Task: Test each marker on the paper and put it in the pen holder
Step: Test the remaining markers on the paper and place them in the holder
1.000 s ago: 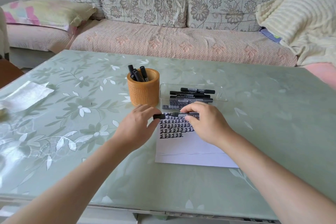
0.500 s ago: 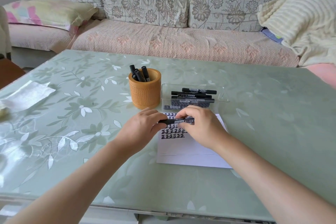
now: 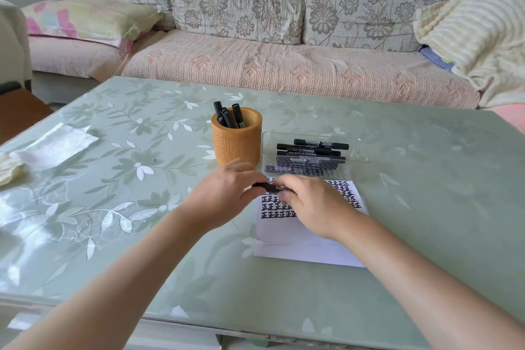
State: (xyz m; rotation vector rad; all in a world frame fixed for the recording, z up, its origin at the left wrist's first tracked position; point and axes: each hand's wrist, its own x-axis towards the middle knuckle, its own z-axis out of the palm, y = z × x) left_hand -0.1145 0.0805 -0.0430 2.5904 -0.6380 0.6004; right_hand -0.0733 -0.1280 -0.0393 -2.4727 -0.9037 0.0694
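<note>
A black marker (image 3: 267,187) lies level between my two hands, just above the white paper (image 3: 301,239) with rows of black test marks. My left hand (image 3: 227,193) pinches its left end, the cap side. My right hand (image 3: 312,204) curls round the barrel and hides most of it. Behind my left hand stands the orange pen holder (image 3: 236,142) with several black markers upright in it. To its right a clear plastic tray (image 3: 314,155) holds several more black markers lying flat.
The green floral table (image 3: 426,179) carries a crumpled white tissue (image 3: 54,148) and a cloth at the far left. A sofa with floral cushions (image 3: 238,11) and a cream blanket (image 3: 477,34) runs along the table's far side.
My hands have drawn closer together along the marker, so less of it shows between them. Both hands sit slightly nearer to me over the paper.
</note>
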